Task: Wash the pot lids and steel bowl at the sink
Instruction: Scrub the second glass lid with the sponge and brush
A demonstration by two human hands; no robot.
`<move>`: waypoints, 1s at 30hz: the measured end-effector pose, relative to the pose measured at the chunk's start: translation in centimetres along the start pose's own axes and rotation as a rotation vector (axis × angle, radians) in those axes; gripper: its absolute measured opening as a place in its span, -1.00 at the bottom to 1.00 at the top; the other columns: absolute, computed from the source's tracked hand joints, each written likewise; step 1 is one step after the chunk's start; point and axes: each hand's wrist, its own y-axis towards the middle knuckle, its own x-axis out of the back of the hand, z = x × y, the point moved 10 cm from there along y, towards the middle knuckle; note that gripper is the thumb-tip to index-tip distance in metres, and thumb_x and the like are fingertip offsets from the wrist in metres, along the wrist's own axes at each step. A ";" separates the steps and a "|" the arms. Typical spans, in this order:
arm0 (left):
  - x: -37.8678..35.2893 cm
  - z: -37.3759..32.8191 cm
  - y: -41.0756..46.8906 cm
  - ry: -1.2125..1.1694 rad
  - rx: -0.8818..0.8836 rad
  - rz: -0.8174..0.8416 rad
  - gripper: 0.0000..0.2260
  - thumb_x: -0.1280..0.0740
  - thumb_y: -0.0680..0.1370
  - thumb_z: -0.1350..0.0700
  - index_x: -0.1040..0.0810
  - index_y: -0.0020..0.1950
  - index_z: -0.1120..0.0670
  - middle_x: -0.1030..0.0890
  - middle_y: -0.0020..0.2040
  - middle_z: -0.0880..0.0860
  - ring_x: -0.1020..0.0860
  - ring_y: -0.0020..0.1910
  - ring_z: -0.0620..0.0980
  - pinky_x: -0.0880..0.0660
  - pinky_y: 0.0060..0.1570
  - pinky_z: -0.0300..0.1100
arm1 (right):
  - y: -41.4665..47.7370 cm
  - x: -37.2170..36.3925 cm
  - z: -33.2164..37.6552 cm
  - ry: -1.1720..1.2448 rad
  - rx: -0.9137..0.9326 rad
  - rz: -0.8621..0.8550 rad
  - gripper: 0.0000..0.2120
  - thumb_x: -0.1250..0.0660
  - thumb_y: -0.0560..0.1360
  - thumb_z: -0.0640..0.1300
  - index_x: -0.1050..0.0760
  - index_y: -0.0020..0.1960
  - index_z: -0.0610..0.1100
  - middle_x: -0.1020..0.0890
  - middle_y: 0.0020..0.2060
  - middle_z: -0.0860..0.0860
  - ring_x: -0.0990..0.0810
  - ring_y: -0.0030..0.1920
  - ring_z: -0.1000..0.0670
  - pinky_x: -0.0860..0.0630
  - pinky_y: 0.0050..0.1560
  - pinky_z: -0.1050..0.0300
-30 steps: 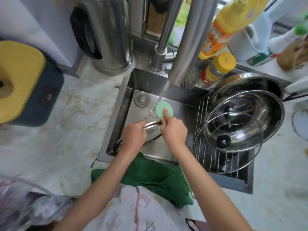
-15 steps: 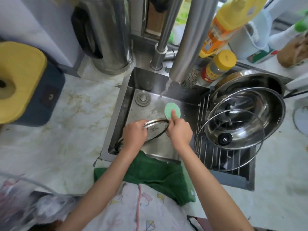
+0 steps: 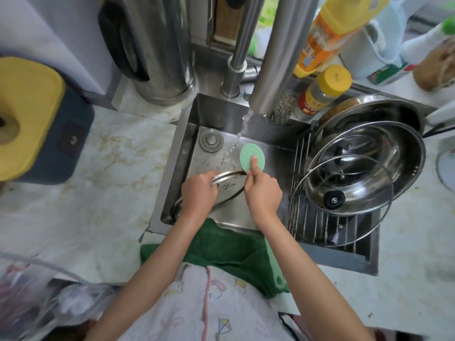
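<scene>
Left hand (image 3: pixel 199 190): fingers curled over the rim of a glass pot lid (image 3: pixel 229 174), rim gripped from above. Lid held on a tilt in the front-left part of the sink (image 3: pixel 187 134); the lower edge is hidden behind the wrist.

Right hand (image 3: pixel 263 190): fingers curled, thumb stretched upward and pressed flat on a round green sponge (image 3: pixel 250 152). The sponge is pinched between thumb and fingers and held upright just past the far-right end of the lid rim. Whether sponge and rim touch cannot be told.

Water (image 3: pixel 236 141) is running from the thick steel spout (image 3: pixel 278 57); the stream passes just left of the sponge and lands near the lid's far rim. Drain plug (image 3: pixel 211 141) sits at the back left of the basin.

Right half of the sink is covered by a wire rack (image 3: pixel 320 222). A steel bowl (image 3: pixel 403 168) is tipped on it, and a second glass lid with a black knob (image 3: pixel 331 200) is leaned across the bowl's mouth. Another lid rim is seen inside the bowl.

A green towel (image 3: pixel 221 247) is draped over the front edge of the sink, under both forearms. Behind the sink: steel kettle (image 3: pixel 157 45), yellow detergent bottle (image 3: pixel 325 33), yellow-capped jar (image 3: pixel 322 92). On the marble counter (image 3: pixel 98 193), far left: a blue box with a yellow lid (image 3: pixel 29 129).
</scene>
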 end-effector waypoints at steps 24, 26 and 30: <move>0.1 -0.3 -0.3 -0.007 -0.007 0.001 -0.71 -0.28 0.48 0.34 -0.68 0.10 0.12 -0.68 -0.20 0.19 -0.60 -0.19 0.23 -0.28 -0.29 -0.18 | -1.5 -0.6 2.2 0.078 0.094 -0.090 -0.57 -0.10 0.64 -0.05 -0.25 0.50 0.10 -0.62 -0.32 -0.10 -0.56 -0.34 -0.14 -0.31 -0.40 0.09; 0.2 -0.3 -0.2 -0.006 -0.013 -0.008 -0.73 -0.29 0.49 0.33 -0.68 0.08 0.12 -0.68 -0.20 0.19 -0.60 -0.19 0.23 -0.28 -0.29 -0.18 | -2.5 -0.6 3.7 0.111 0.180 -0.147 -0.58 -0.15 0.60 -0.05 -0.33 0.45 0.08 -0.60 -0.40 -0.12 -0.54 -0.43 -0.16 -0.29 -0.46 0.09; 0.3 0.0 0.1 0.000 0.011 -0.016 -0.73 -0.28 0.47 0.33 -0.69 0.05 0.11 -0.67 -0.20 0.18 -0.59 -0.19 0.24 -0.27 -0.30 -0.18 | -0.8 -1.1 0.9 0.161 -0.027 -0.099 -0.57 -0.09 0.64 -0.02 -0.22 0.50 0.12 -0.64 -0.26 -0.08 -0.58 -0.25 -0.13 -0.36 -0.35 0.07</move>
